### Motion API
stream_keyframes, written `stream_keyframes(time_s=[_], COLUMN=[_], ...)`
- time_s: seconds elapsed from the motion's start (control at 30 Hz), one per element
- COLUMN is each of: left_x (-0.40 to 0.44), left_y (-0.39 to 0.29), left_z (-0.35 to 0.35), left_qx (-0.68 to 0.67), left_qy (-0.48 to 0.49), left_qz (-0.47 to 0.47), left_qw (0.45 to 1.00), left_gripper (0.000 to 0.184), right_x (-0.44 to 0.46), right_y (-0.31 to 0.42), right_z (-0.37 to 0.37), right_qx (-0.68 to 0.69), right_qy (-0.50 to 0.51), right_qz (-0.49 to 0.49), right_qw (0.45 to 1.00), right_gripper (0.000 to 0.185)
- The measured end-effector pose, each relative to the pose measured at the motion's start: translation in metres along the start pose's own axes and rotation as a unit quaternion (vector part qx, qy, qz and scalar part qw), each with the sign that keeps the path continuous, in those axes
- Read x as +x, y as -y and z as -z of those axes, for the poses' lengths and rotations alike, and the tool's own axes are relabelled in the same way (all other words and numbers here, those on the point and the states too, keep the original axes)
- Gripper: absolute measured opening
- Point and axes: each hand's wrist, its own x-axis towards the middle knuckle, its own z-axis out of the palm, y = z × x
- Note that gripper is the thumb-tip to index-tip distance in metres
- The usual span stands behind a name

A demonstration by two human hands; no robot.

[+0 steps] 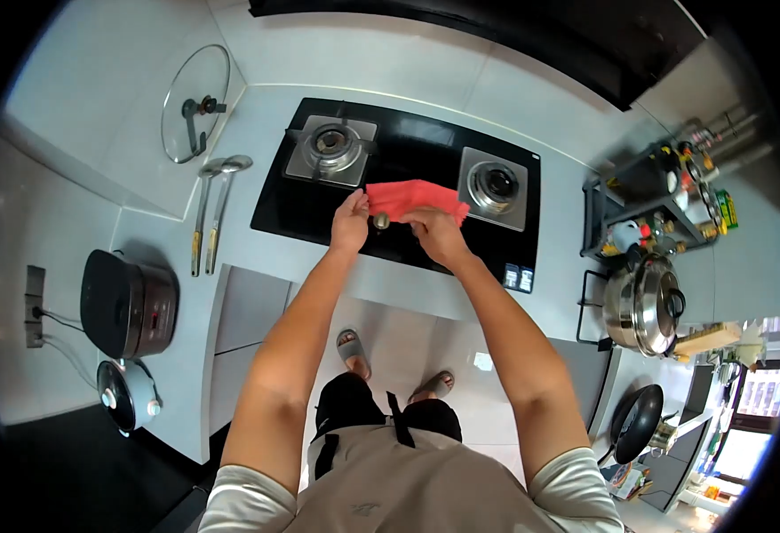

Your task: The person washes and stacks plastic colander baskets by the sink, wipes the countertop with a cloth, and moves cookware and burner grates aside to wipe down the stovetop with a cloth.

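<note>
A red cloth [412, 195] is stretched between my two hands over the black glass gas hob [417, 138]. My left hand [350, 222] pinches its left end near the left burner [332, 147]. On the cloth's lower right part, my right hand [437, 235] is closed with the fingers bent, left of the right burner [497, 186]. Just below the cloth's edge, between my hands, shows a round metal knob [381, 220]. Dark pan supports stand around the left burner; none show on the right one.
Two long-handled utensils, a ladle [228, 169] and a skimmer [202, 213], lie left of the hob. A glass lid [196, 111] is on the left wall. A rice cooker [128, 302] stands lower left. At right are a condiment rack [652, 200], a steel pot [639, 306] and a frying pan [639, 422].
</note>
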Motion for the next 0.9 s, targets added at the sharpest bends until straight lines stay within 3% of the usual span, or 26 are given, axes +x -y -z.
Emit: stream_keyframes(time_s=[0.03,0.17,0.27,0.37,0.5,0.63,0.73,0.83,0.9], left_x=[0.008,0.042,0.065,0.072,0.083,0.098,0.101,0.109,0.115], left_y=[0.002,0.024,0.048,0.037,0.03,0.026,0.026,0.022,0.021], left_z=[0.015,0.05,0.056,0.05,0.045,0.045,0.039,0.027,0.014], left_qx=[0.09,0.187,0.233,0.305,0.394,0.456,0.488,0.482,0.465], left_qy=[0.008,0.013,0.014,0.034,0.036,0.044,0.043,0.019,-0.017], left_qz=[-0.027,-0.068,-0.16,-0.231,-0.279,-0.336,-0.338,-0.351,-0.358], left_qw=[0.996,0.98,0.959,0.923,0.875,0.823,0.804,0.803,0.81], left_gripper=[0.048,0.047,0.045,0.047,0.053,0.056,0.055,0.051,0.05], right_x=[0.019,0.069,0.086,0.089,0.102,0.127,0.142,0.142,0.147], right_y=[-0.009,-0.047,-0.079,-0.106,-0.106,-0.105,-0.11,-0.122,-0.128], right_z=[-0.018,-0.06,-0.077,-0.085,-0.075,-0.065,-0.08,-0.076,-0.076], right_qx=[-0.014,-0.034,-0.094,-0.124,-0.136,-0.229,-0.303,-0.324,-0.312], right_qy=[-0.016,0.003,0.059,0.05,-0.012,0.0,-0.065,-0.103,-0.122], right_qz=[0.033,-0.057,-0.024,0.035,0.031,-0.047,-0.061,0.043,0.049], right_qw=[0.999,0.998,0.994,0.99,0.99,0.972,0.949,0.939,0.941], right_gripper=[0.027,0.036,0.036,0.035,0.034,0.041,0.039,0.037,0.036])
